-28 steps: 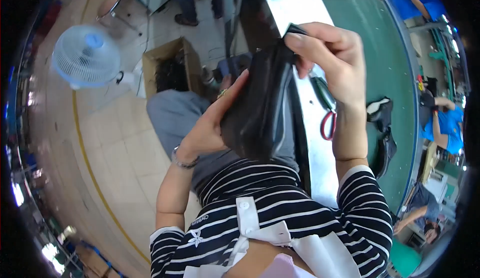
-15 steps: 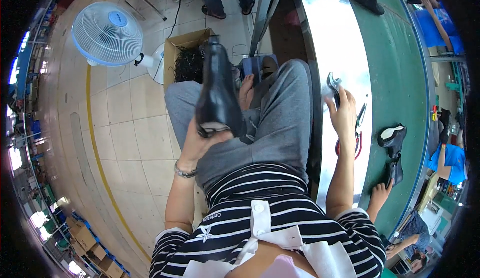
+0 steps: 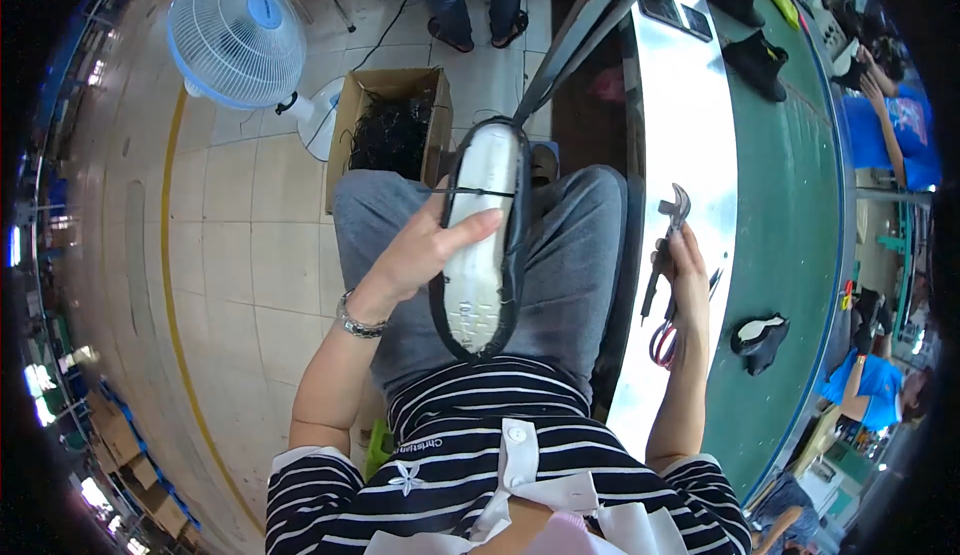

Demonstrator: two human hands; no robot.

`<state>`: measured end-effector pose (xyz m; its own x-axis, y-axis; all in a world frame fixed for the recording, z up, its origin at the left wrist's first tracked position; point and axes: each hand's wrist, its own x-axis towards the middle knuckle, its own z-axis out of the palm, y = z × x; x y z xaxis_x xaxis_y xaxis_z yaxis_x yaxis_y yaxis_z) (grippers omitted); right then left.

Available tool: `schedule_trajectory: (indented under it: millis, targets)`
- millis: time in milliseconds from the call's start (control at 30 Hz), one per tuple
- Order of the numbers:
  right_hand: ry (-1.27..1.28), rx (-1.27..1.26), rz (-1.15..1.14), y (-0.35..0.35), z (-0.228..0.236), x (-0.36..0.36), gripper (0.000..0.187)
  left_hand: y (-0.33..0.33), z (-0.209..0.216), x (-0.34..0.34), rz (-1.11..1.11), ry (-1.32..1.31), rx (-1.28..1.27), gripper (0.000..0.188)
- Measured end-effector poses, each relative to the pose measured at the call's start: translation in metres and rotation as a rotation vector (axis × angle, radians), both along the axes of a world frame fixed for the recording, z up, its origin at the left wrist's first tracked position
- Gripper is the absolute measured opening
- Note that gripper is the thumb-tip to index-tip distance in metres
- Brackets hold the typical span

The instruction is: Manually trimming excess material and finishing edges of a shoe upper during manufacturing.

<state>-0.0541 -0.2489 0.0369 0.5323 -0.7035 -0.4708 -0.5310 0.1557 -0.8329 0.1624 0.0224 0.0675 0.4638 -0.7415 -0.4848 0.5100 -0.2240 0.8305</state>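
My left hand [image 3: 412, 253] grips a black shoe upper [image 3: 441, 323] over my lap, thumb pressed on its underside. The sole side faces up and shows a pale insole board [image 3: 484, 280]. Across it, above my thumb, runs a thin black cord [image 3: 482, 192]. My right hand [image 3: 688, 277] is closed round lasting pincers [image 3: 676, 211], their curved jaws pointing away from me above the metal bench. Partly hidden by that hand and forearm, red-handled scissors [image 3: 659, 346] lie on the bench.
The shiny bench [image 3: 690, 95] runs along my right, beside a green conveyor belt [image 3: 795, 185]. On the belt sit a black shoe [image 3: 761, 342] and several others further off. A box of black cords [image 3: 440, 135] and a fan [image 3: 236, 37] stand ahead left.
My left hand has turned the shoe over, so its underside faces up. My right hand has picked up the pincers from the bench. One shoe and another person's hand have gone from the belt.
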Motion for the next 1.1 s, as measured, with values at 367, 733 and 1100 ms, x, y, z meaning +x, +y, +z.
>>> schedule_trajectory:
  millis: [367,733,1100]
  targets:
    - [-0.203,0.478,0.678,0.070,0.101,0.106,0.059,-0.009,-0.024,0.000,0.019,-0.353,0.120,0.070]
    - [0.318,0.482,0.790,0.066,0.124,0.178,0.062,-0.042,-0.033,0.021,0.413,-0.498,0.007,0.036]
    - [0.189,-0.185,1.018,0.082,0.094,0.144,0.056,-0.042,-0.036,0.023,0.421,-0.543,0.041,0.029]
